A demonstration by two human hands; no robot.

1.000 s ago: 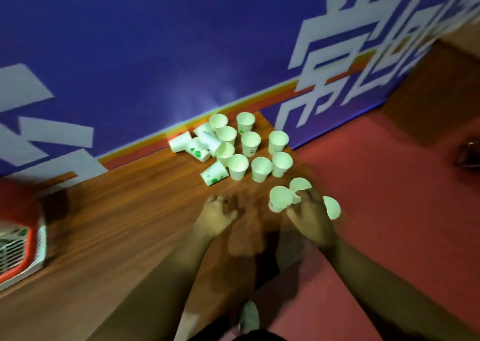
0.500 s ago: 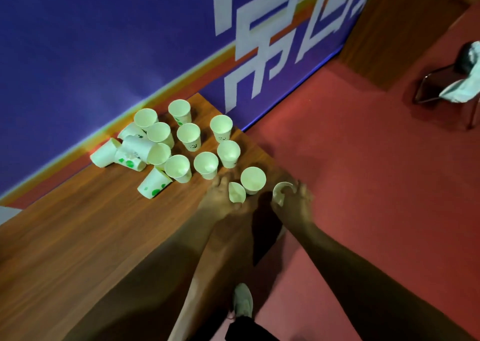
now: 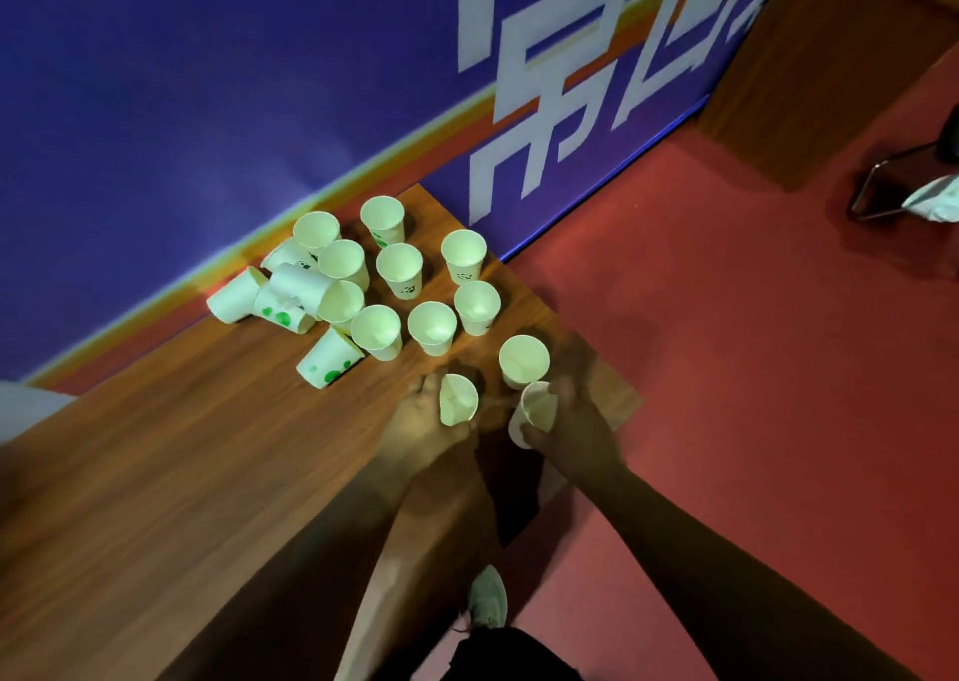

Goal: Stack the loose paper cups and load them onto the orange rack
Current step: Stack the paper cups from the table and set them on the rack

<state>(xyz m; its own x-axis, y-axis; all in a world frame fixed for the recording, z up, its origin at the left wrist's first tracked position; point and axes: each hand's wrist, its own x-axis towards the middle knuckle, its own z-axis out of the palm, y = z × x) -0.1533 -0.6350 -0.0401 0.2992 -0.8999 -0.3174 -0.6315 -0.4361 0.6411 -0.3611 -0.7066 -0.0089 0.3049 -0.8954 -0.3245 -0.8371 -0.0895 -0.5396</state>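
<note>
On the wooden table (image 3: 155, 473), against the blue banner (image 3: 207, 84), a heap of tipped cups (image 3: 283, 312) lay on their sides at the left of the group, some with green dots, touching one another. Just right of them the upright cups (image 3: 399, 268) stood mouth up in loose rows, close together near the table's far corner. Nearer the person, the left hand (image 3: 425, 426) had its fingers curled round a tilted cup (image 3: 458, 400), the mouth leaning to the right above the table top. A lone cup (image 3: 524, 361) stood upright between the two hands, just beyond them and near the table's right edge. The right hand (image 3: 571, 421) gripped a second cup (image 3: 537, 410) at that edge, its mouth turned towards the left hand; the two held cups were near but apart. Below them a pale shoe (image 3: 488, 597) showed on the red floor (image 3: 726, 369), and a chair (image 3: 882, 187) stood far to the right
</note>
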